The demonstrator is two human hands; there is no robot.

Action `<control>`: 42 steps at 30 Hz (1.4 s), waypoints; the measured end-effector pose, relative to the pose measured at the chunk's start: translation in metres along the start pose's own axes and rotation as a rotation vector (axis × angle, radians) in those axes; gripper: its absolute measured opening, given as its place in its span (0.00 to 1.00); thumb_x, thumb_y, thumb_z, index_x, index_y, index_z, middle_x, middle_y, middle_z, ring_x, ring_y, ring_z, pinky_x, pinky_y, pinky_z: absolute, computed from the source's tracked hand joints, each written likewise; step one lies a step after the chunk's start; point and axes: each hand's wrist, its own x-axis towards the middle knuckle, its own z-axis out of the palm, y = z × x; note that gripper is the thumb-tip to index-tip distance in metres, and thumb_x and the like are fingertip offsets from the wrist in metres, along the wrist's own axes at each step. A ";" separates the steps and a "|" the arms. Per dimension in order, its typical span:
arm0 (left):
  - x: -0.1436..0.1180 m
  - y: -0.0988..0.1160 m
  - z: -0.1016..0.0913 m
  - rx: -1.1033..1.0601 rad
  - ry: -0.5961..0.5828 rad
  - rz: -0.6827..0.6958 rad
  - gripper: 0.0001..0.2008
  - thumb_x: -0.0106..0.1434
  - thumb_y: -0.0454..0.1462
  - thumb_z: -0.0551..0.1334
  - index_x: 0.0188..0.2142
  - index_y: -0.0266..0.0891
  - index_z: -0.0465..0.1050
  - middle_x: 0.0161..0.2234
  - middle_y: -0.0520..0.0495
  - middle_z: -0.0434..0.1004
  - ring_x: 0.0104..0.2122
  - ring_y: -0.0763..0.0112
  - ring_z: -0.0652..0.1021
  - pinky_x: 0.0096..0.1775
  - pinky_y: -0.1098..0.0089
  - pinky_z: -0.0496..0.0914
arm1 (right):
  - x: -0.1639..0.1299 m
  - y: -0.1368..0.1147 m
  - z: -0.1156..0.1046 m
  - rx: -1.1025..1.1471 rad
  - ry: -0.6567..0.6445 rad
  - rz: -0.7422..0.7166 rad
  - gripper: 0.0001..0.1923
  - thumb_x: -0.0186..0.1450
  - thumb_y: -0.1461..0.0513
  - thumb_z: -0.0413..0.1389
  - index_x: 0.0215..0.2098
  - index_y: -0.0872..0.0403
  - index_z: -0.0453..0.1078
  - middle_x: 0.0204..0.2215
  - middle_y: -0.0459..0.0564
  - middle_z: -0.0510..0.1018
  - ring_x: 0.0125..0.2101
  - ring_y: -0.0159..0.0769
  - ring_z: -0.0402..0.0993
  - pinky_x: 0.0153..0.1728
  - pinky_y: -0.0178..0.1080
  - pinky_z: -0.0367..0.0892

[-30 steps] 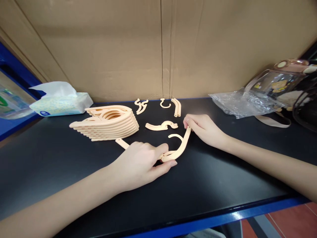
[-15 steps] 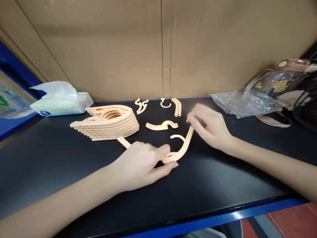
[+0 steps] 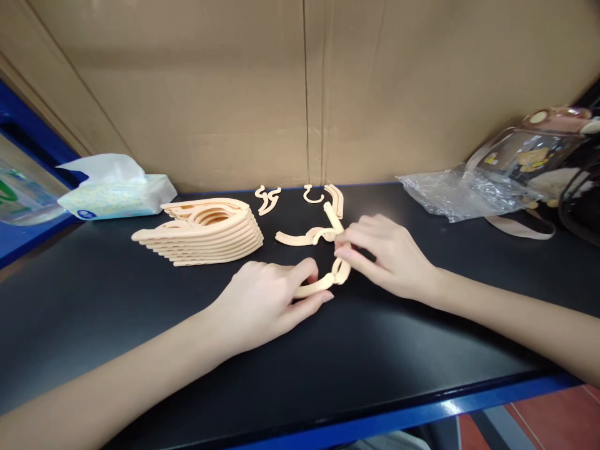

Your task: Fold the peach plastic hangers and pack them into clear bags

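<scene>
Folded upward now, the hanger arm (image 3: 334, 220) is pinched by right hand (image 3: 384, 253) fingers; left hand (image 3: 267, 303) hides its other end.

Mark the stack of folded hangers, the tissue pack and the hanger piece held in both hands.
stack of folded hangers (image 3: 206, 231): head view, on the top hanger's curved middle.
tissue pack (image 3: 117, 195): head view, on the front face of the wrapper.
hanger piece (image 3: 313, 288): head view, on the bare arm between left hand (image 3: 262, 306) and right hand (image 3: 389, 253).
</scene>
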 end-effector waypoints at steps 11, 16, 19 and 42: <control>0.007 -0.012 0.001 0.139 0.084 0.087 0.10 0.71 0.39 0.53 0.39 0.38 0.71 0.36 0.48 0.75 0.39 0.64 0.73 0.35 0.68 0.67 | 0.001 0.024 0.010 -0.486 -0.119 0.128 0.12 0.62 0.72 0.45 0.37 0.56 0.66 0.31 0.51 0.74 0.33 0.42 0.66 0.35 0.41 0.53; 0.009 -0.016 0.003 0.089 0.067 0.093 0.11 0.72 0.38 0.51 0.43 0.37 0.72 0.47 0.44 0.73 0.45 0.62 0.73 0.45 0.62 0.70 | 0.000 0.023 0.011 -0.484 -0.127 0.144 0.12 0.63 0.73 0.44 0.40 0.57 0.65 0.32 0.52 0.76 0.32 0.42 0.67 0.34 0.41 0.53; 0.009 -0.020 0.006 0.058 0.058 0.095 0.11 0.73 0.37 0.51 0.45 0.36 0.70 0.54 0.42 0.70 0.54 0.61 0.71 0.53 0.58 0.68 | 0.000 0.025 0.010 -0.426 -0.141 0.164 0.14 0.64 0.73 0.44 0.44 0.59 0.65 0.38 0.54 0.77 0.33 0.42 0.69 0.34 0.40 0.54; 0.008 -0.016 0.005 0.179 0.032 0.018 0.16 0.73 0.38 0.46 0.47 0.36 0.71 0.48 0.42 0.76 0.46 0.59 0.76 0.49 0.56 0.71 | 0.001 0.034 0.006 -0.452 -0.207 0.195 0.13 0.68 0.69 0.47 0.38 0.57 0.75 0.32 0.53 0.80 0.31 0.40 0.72 0.37 0.42 0.56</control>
